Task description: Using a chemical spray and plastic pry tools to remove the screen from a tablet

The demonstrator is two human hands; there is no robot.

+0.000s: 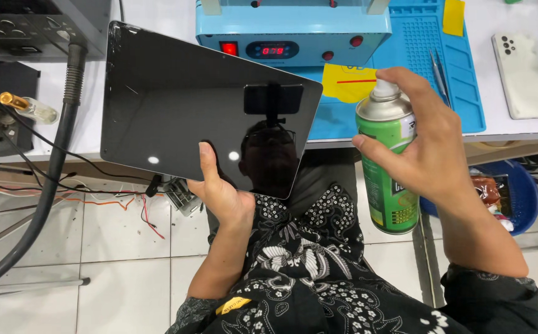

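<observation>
We grasp a black tablet (207, 105) in our left hand (222, 192); our right hand (432, 148) grips a green spray can (389, 164), forefinger on its nozzle.

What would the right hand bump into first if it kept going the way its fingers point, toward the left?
Probably the dark tablet held up by the left hand. The right hand, gripping the green spray can, points that way, though depth is unclear.

tablet (194, 105): black, shiny glass, tilted, cracked at its top left corner, you hold its bottom edge | spray can (390, 164): green, silver top, upright, just right of it
</observation>
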